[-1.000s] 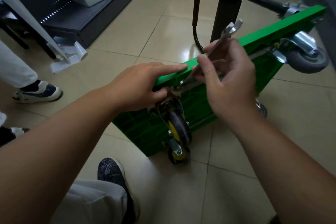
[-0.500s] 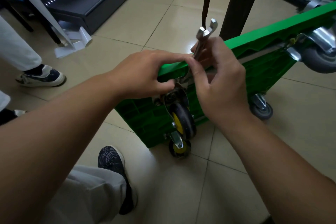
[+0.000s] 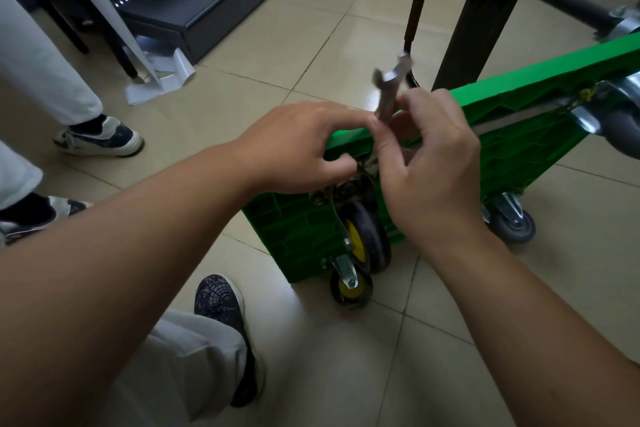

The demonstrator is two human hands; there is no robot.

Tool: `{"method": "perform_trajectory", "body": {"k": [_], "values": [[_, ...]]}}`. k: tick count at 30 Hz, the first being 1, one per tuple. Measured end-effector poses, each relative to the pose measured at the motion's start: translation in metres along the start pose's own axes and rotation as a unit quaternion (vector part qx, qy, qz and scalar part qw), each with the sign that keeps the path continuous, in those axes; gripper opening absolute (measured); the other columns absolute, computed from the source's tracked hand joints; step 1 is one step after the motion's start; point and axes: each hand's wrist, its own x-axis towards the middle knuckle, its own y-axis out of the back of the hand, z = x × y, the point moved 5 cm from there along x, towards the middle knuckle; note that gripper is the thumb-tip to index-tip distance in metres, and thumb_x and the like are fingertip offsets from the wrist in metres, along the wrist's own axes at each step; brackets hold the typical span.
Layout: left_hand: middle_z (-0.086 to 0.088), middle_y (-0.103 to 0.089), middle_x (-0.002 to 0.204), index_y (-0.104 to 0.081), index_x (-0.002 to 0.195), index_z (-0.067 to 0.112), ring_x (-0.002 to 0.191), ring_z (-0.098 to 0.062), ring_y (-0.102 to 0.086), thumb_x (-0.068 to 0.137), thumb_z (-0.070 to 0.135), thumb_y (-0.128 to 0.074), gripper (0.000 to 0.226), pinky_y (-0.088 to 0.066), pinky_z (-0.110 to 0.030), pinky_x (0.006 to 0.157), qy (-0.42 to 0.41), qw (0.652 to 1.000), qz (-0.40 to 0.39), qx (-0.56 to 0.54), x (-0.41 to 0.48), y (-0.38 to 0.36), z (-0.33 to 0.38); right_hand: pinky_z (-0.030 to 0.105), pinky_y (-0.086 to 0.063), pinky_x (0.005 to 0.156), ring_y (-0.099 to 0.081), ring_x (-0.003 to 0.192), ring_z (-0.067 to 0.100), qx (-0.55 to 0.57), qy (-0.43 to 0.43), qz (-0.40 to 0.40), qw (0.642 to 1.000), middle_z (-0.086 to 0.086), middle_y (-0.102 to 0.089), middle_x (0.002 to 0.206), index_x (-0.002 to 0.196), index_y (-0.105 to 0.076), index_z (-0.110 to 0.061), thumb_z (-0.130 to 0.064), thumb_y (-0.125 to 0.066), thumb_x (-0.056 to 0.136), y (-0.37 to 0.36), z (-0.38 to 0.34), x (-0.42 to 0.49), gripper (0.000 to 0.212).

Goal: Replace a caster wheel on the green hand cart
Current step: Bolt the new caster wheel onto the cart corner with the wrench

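The green hand cart (image 3: 519,146) stands on its side on the tiled floor, underside toward me. A black caster with a yellow hub (image 3: 363,239) sits at its near top corner, and a second yellow-hubbed caster (image 3: 349,286) rests on the floor below it. My right hand (image 3: 429,163) grips a silver open-ended wrench (image 3: 389,88), held almost upright, its lower end at the caster's mounting plate. My left hand (image 3: 301,146) rests on the cart's edge, thumb and fingers pinched at the mount; what they hold is hidden.
Two grey casters (image 3: 512,222) (image 3: 623,125) sit on the cart's far side, and its black handle (image 3: 478,10) lies beyond. A dark shelf base (image 3: 194,0) stands at back left. Another person's shoes (image 3: 100,139) are at left; my own shoe (image 3: 221,302) is near the cart.
The wrench has swung from leaning right to nearly upright, its top moving left. My left hand has curled in closer to the caster mount.
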Motion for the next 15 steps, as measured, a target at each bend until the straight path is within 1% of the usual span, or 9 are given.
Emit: {"method": "perform_trajectory", "body": {"k": [1,2,3,5,6,7,10,13,15], "values": [[0.014,-0.069,0.123,-0.054,0.142,0.05,0.105,-0.017,-0.063,0.082,0.042,-0.052,0.06,-0.052,-0.036,0.084,0.004,1.0,-0.002,0.007,0.0,0.0,-0.001,0.01,-0.05,0.071,-0.054,0.077,0.002,-0.003,-0.016,0.011,1.0,0.001,-0.057,0.098,0.103,-0.064,-0.013,-0.027,-0.065,0.099,0.001,0.004,0.002,0.014],[0.011,-0.069,0.13,-0.049,0.147,0.05,0.11,-0.017,-0.064,0.083,0.042,-0.051,0.064,-0.052,-0.036,0.088,0.008,1.0,-0.003,0.014,0.0,0.001,-0.002,0.009,-0.05,0.072,-0.057,0.08,-0.001,0.007,-0.04,0.021,0.999,0.0,-0.061,0.098,0.102,-0.064,-0.015,-0.028,-0.065,0.099,0.002,0.009,0.004,0.014],[0.009,-0.068,0.134,-0.045,0.149,0.052,0.113,-0.017,-0.064,0.084,0.042,-0.051,0.066,-0.053,-0.038,0.092,0.01,1.0,-0.005,0.017,0.0,0.001,-0.002,0.012,-0.053,0.073,-0.063,0.082,0.001,0.027,-0.069,0.03,0.997,0.0,-0.065,0.098,0.102,-0.065,-0.017,-0.03,-0.065,0.099,0.004,0.016,0.006,0.014],[0.009,-0.068,0.136,-0.041,0.149,0.056,0.11,-0.016,-0.065,0.085,0.042,-0.049,0.067,-0.054,-0.04,0.092,0.011,1.0,-0.01,0.018,0.0,0.002,-0.001,0.031,-0.062,0.074,-0.071,0.082,0.01,0.078,-0.133,0.046,0.987,-0.001,-0.071,0.094,0.1,-0.067,-0.02,-0.032,-0.065,0.099,0.006,0.029,0.009,0.012],[0.008,-0.069,0.134,-0.04,0.149,0.058,0.105,-0.017,-0.066,0.084,0.043,-0.048,0.067,-0.054,-0.041,0.089,0.011,1.0,-0.014,0.018,0.001,0.002,-0.001,0.037,-0.064,0.072,-0.074,0.08,0.012,0.109,-0.164,0.051,0.979,-0.001,-0.073,0.091,0.099,-0.067,-0.021,-0.031,-0.066,0.099,0.006,0.035,0.009,0.009],[0.008,-0.07,0.131,-0.04,0.149,0.059,0.099,-0.018,-0.067,0.084,0.043,-0.047,0.067,-0.055,-0.04,0.086,0.012,1.0,-0.017,0.018,0.001,0.002,-0.001,0.04,-0.065,0.071,-0.076,0.078,0.015,0.15,-0.197,0.057,0.967,0.001,-0.074,0.088,0.099,-0.067,-0.021,-0.028,-0.066,0.099,0.005,0.039,0.009,0.008],[0.006,-0.073,0.121,-0.04,0.148,0.06,0.083,-0.017,-0.064,0.083,0.044,-0.047,0.067,-0.053,-0.037,0.077,0.017,1.0,-0.017,0.014,0.002,0.002,-0.003,0.038,-0.065,0.07,-0.078,0.08,0.019,0.259,-0.279,0.077,0.921,0.008,-0.075,0.087,0.097,-0.067,-0.015,-0.021,-0.066,0.1,0.002,0.048,0.007,0.006],[0.005,-0.075,0.11,-0.042,0.146,0.061,0.069,-0.011,-0.059,0.083,0.043,-0.047,0.067,-0.047,-0.031,0.067,0.017,1.0,-0.011,0.013,0.003,0.002,-0.005,0.035,-0.065,0.069,-0.078,0.08,0.021,0.309,-0.335,0.095,0.885,0.009,-0.076,0.083,0.099,-0.066,-0.01,-0.017,-0.063,0.101,0.0,0.054,0.005,0.007],[0.006,-0.074,0.105,-0.042,0.146,0.062,0.065,-0.007,-0.055,0.083,0.043,-0.047,0.066,-0.043,-0.029,0.063,0.016,1.0,-0.01,0.018,0.003,0.001,-0.005,0.033,-0.064,0.068,-0.079,0.079,0.023,0.352,-0.383,0.106,0.848,0.011,-0.077,0.087,0.105,-0.066,-0.006,-0.016,-0.062,0.102,-0.003,0.059,0.003,0.01]]}}
